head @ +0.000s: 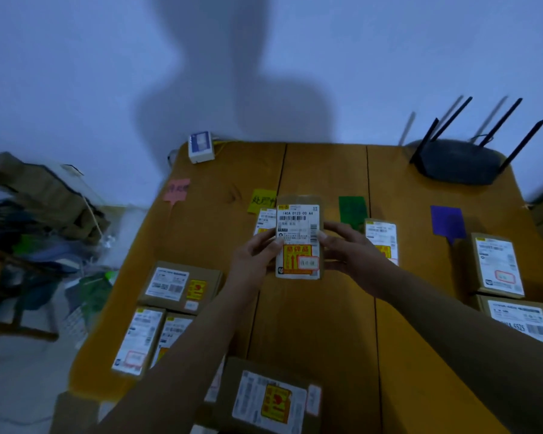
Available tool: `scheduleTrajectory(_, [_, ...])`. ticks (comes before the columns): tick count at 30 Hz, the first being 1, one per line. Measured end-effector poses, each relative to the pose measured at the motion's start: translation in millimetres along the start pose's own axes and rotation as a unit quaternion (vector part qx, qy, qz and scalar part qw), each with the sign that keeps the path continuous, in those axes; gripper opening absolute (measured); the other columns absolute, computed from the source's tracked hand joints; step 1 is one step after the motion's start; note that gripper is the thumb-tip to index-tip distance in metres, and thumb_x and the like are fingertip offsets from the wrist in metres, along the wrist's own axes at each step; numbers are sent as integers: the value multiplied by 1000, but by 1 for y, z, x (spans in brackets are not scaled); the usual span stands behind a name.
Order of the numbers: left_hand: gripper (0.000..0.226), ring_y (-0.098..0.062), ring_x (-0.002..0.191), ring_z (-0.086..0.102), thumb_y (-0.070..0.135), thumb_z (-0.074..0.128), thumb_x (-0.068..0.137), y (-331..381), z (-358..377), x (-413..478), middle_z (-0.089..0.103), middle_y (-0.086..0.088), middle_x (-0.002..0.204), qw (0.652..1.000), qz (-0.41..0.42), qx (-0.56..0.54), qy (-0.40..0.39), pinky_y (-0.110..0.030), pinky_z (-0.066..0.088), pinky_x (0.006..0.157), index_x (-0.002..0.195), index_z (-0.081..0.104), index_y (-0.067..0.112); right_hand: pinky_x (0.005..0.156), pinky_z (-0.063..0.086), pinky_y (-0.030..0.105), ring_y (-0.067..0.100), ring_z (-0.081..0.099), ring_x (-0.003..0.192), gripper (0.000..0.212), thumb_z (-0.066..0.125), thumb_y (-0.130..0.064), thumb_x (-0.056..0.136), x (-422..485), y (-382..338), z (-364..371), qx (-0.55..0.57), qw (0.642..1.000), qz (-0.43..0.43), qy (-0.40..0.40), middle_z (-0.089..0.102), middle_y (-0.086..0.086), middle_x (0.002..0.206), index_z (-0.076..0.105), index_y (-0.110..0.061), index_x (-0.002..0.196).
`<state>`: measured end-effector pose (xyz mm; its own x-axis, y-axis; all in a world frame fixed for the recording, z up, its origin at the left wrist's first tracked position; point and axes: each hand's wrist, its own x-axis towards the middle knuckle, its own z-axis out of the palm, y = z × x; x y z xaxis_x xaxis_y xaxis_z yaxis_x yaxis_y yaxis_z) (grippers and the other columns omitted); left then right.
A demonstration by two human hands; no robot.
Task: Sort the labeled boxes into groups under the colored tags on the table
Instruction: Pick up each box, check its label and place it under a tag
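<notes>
Both my hands hold one small cardboard box point(298, 227) with a white shipping label and an orange sticker, lifted above the table's middle. My left hand point(257, 255) grips its left edge, my right hand point(348, 249) its right edge. Four coloured tags lie across the table: pink point(177, 189), yellow point(261, 200), green point(352, 208), purple point(447, 222). One box point(264, 219) lies below the yellow tag, partly hidden by the held box. Another box point(383, 238) lies by the green tag. A box point(497, 264) sits near the purple tag.
Several more labeled boxes lie at the table's left front point(182, 286), near edge point(270, 399) and right edge point(520, 321). A black router point(458, 162) with antennas stands at the back right, a small white box point(200, 147) at the back left. Clutter point(38, 214) fills the floor to the left.
</notes>
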<state>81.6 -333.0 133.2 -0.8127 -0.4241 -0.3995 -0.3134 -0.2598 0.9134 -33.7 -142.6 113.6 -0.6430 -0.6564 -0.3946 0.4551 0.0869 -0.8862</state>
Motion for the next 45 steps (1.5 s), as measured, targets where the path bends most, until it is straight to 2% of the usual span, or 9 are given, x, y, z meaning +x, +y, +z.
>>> scheduleTrajectory(5, [30, -9, 87, 78, 15, 64, 100, 5, -58, 12, 77, -3, 112, 999, 12, -13, 28, -21, 61, 68, 130, 64, 15, 85, 65, 38, 23, 78, 108, 71, 84, -39, 79, 34, -6, 56, -31, 999, 1, 44, 79, 6, 121, 56, -28, 143])
scheduleTrajectory(12, [23, -18, 91, 76, 18, 66, 100, -1, -184, 75, 77, -6, 108, 993, -3, 45, 109, -36, 64, 77, 121, 69, 8, 88, 66, 40, 24, 73, 114, 59, 80, -21, 93, 127, 26, 180, -85, 991, 1, 108, 70, 4, 132, 58, -22, 147])
scheduleTrajectory(21, [24, 13, 74, 59, 17, 64, 100, -22, -308, 196, 69, 14, 94, 964, 39, 242, 99, -4, 45, 60, 123, 72, 17, 96, 61, 52, 27, 71, 115, 46, 70, -27, 100, 278, 81, 287, -204, 962, 22, 180, 71, 3, 134, 61, -21, 145])
scheduleTrajectory(25, [27, 21, 64, 58, 14, 63, 99, -36, -328, 229, 67, 12, 98, 956, 29, 274, 97, -2, 43, 52, 126, 71, 17, 91, 62, 38, 23, 73, 111, 42, 67, -29, 102, 315, 93, 300, -214, 962, 46, 165, 72, 2, 135, 63, -21, 143])
scheduleTrajectory(31, [29, 16, 65, 59, 13, 60, 101, -48, -335, 247, 65, 12, 100, 955, 35, 277, 99, 6, 38, 53, 128, 69, 16, 104, 57, 47, 25, 70, 118, 47, 67, -26, 102, 331, 103, 307, -189, 964, 81, 167, 70, 3, 138, 59, -21, 148])
scheduleTrajectory(34, [35, 30, 68, 55, 14, 61, 100, -48, -337, 240, 67, 9, 109, 958, 26, 268, 100, 4, 39, 53, 135, 63, 17, 107, 54, 51, 27, 69, 121, 49, 67, -23, 101, 324, 103, 308, -152, 970, 78, 172, 68, 4, 141, 57, -21, 149])
scheduleTrajectory(36, [53, 17, 89, 62, 17, 64, 98, -46, -338, 231, 64, 9, 124, 962, 17, 255, 99, -1, 43, 65, 149, 48, 19, 110, 52, 50, 27, 62, 131, 62, 69, -27, 100, 312, 102, 308, -144, 969, 84, 183, 58, 3, 151, 46, -21, 158])
scheduleTrajectory(38, [73, -9, 117, 63, 20, 68, 95, -46, -341, 220, 58, 2, 141, 963, 16, 248, 108, -22, 51, 88, 158, 32, 23, 112, 50, 48, 27, 56, 137, 71, 71, -32, 98, 298, 103, 305, -146, 967, 85, 191, 50, 5, 158, 40, -22, 161])
scheduleTrajectory(45, [85, -19, 127, 55, 35, 76, 87, -62, -350, 163, 45, -5, 149, 947, 7, 294, 130, -32, 47, 98, 158, 30, 25, 81, 47, 20, 16, 59, 124, 54, 73, -23, 98, 213, 130, 278, -190, 955, 59, 219, 63, 3, 144, 56, -26, 149])
